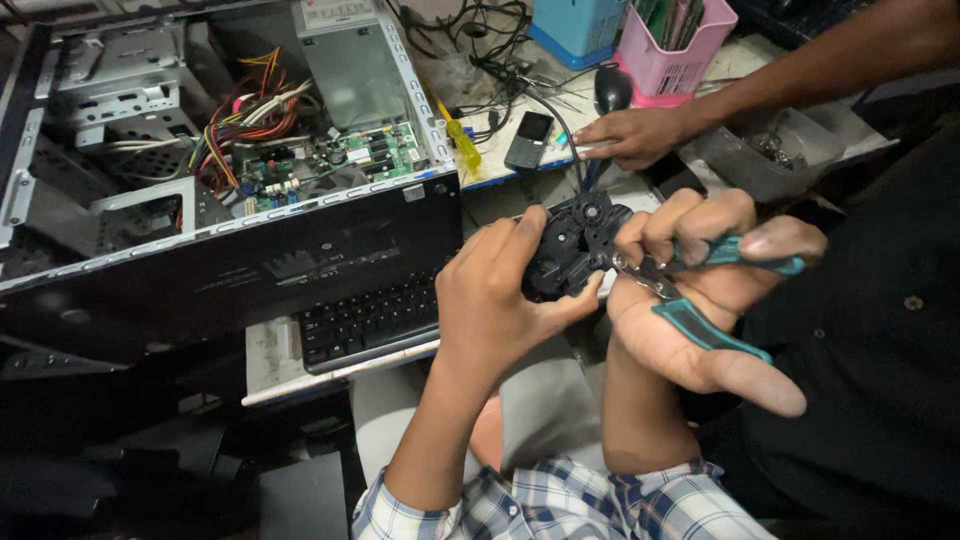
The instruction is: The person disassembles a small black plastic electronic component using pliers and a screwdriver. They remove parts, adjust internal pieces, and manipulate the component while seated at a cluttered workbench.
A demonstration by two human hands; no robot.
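Note:
My left hand (497, 292) grips a black plastic fan frame (572, 243), held above my lap. My right hand (705, 300) is closed around teal-handled pliers (712, 300), whose metal jaws touch the right edge of the fan frame. Both of my forearms come out of plaid sleeves at the bottom of the view.
An open computer case (200, 150) with a green board (330, 160) and coloured wires lies at left. A black keyboard (370, 320) sits below it. Another person's hand (635, 135) rests on the table by a phone (527, 140), yellow screwdriver (462, 145), mouse (612, 88) and pink basket (672, 55).

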